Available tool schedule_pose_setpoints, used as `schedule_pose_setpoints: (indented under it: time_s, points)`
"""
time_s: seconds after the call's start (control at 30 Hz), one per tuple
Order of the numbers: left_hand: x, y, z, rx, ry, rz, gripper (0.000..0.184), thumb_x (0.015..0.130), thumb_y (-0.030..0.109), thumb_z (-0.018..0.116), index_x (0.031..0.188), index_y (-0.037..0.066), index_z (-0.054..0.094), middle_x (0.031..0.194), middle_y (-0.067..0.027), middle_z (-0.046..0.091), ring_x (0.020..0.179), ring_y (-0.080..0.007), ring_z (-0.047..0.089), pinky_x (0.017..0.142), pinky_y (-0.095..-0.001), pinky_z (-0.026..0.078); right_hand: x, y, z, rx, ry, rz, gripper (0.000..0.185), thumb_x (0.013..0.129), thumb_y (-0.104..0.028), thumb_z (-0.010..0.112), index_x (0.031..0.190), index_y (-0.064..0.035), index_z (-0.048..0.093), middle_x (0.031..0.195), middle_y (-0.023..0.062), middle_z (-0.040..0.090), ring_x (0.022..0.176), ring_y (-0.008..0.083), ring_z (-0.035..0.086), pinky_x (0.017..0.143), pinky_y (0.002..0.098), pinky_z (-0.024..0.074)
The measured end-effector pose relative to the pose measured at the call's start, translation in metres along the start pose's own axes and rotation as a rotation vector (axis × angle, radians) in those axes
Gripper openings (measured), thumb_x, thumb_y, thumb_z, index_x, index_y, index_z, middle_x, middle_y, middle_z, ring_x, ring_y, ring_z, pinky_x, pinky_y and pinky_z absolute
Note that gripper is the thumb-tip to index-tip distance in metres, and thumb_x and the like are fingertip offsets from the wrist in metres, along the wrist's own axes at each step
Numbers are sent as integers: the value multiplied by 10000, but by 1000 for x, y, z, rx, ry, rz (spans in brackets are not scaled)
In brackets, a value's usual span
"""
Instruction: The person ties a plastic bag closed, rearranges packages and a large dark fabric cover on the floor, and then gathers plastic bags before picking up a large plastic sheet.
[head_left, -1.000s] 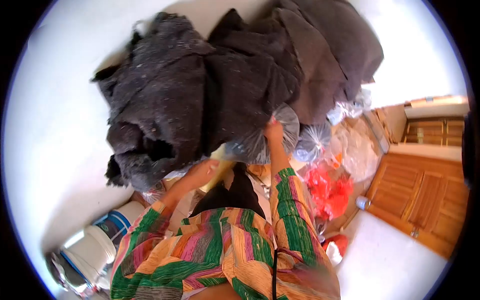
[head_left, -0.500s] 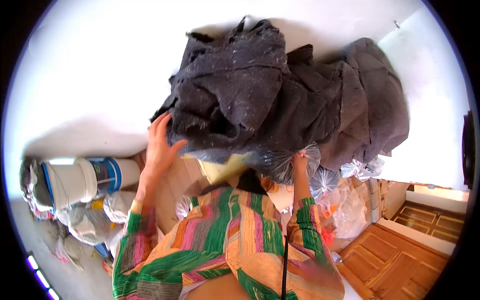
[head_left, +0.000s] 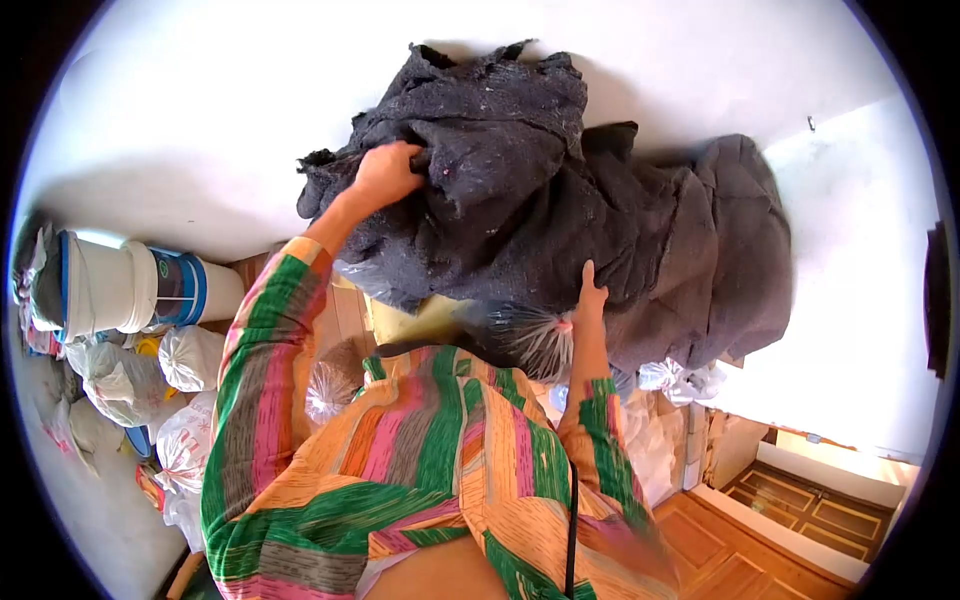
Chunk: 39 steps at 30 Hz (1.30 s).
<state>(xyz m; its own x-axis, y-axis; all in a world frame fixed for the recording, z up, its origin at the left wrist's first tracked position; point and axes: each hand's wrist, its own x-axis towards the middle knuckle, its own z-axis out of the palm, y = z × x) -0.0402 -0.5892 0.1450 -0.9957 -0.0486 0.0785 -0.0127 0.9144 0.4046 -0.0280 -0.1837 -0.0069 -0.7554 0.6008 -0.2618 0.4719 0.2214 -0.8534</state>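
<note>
At 3 o'clock, I cannot tell whether the right hand (head_left: 592, 296) grips or just touches the dark fabric (head_left: 520, 200) heaped at 12. At 11, I have the left hand (head_left: 388, 175) clamped on a fold, where a hard tug could tear the frayed weave

Home-like storage room, white walls (head_left: 240, 110), white buckets (head_left: 100, 287), tied plastic bags (head_left: 191, 358), panelled woodwork (head_left: 695, 540)
</note>
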Motion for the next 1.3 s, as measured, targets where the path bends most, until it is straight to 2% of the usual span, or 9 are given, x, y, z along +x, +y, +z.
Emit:
schedule_pose_setpoints:
  time_s: [0.07, 0.4, 0.5, 0.57, 0.67, 0.77, 0.9, 1.17, 1.3]
  points:
    - [12, -5, -28, -169, 56, -56, 368, 665, 188, 656, 1008, 54, 650, 994, -151, 643, 905, -326, 614, 808, -385, 478, 10, -14, 8, 475, -339, 526, 726, 733, -467, 723, 1216, -17, 422, 1133, 158, 456, 977, 246, 501, 782, 325, 458]
    - [30, -17, -83, -154, 161, 146, 271, 682, 26, 581, 951, 15, 608, 1004, -143, 577, 966, -344, 553, 863, -376, 430, 65, -178, -80, 840, -729, 313, 85, 735, -128, 547, 777, -54, 542, 732, 34, 551, 679, 182, 547, 599, 275, 425]
    - [-4, -45, -79, -170, 281, 109, 307, 694, 35, 584, 1000, 22, 592, 1041, -165, 565, 1028, -362, 524, 881, -387, 424, 14, -156, -124, -77, -231, -1099, 109, 675, -77, 555, 770, -31, 530, 717, 86, 542, 703, 201, 549, 657, 300, 431]
    - [-42, -92, -40, -96, 380, 175, 447, 629, -35, 637, 1065, 10, 551, 1112, -214, 524, 1061, -402, 501, 906, -412, 415, -22, -119, -156, -138, -257, -1033, 189, 639, -43, 542, 824, -10, 521, 779, 149, 564, 740, 260, 547, 703, 350, 429]
    - [-95, -120, -11, -153, 215, 116, 573, 613, -84, 634, 1153, 28, 480, 1149, -236, 489, 1068, -407, 485, 892, -435, 407, -13, 35, -185, 721, -389, 315, 116, 657, -73, 567, 770, -74, 544, 845, 48, 595, 717, 158, 554, 598, 234, 414]
    - [-111, -156, 45, -87, 163, -122, 538, 661, -43, 613, 1176, 28, 477, 1143, -240, 486, 1060, -403, 481, 907, -424, 399, 8, 278, -190, 557, -386, 550, 68, 665, -113, 595, 691, -116, 533, 640, -7, 496, 642, 123, 499, 524, 240, 417]
    - [-87, -202, 106, 8, 95, -129, 600, 694, 31, 609, 1267, 14, 434, 1231, -244, 460, 1149, -386, 441, 972, -398, 371, -33, 185, -115, 373, -32, 707, 317, 665, -108, 561, 971, -24, 576, 857, 88, 594, 812, 252, 574, 706, 316, 468]
    - [-79, -141, -10, -330, -348, -241, 569, 700, 75, 643, 1236, -27, 481, 1183, -171, 554, 1110, -291, 523, 956, -357, 401, 16, 122, -150, -561, 313, -356, 610, 661, -142, 604, 1206, 87, 456, 1139, 291, 535, 1071, 422, 502, 964, 417, 378]
    - [-70, -177, -44, -574, 385, -350, 252, 891, 173, 563, 1051, -13, 618, 930, -59, 647, 850, -119, 561, 801, -263, 440, -14, -23, -114, -373, -47, -650, 617, 788, -171, 677, 1296, 29, 390, 1250, 235, 451, 1179, 368, 420, 1021, 413, 319]
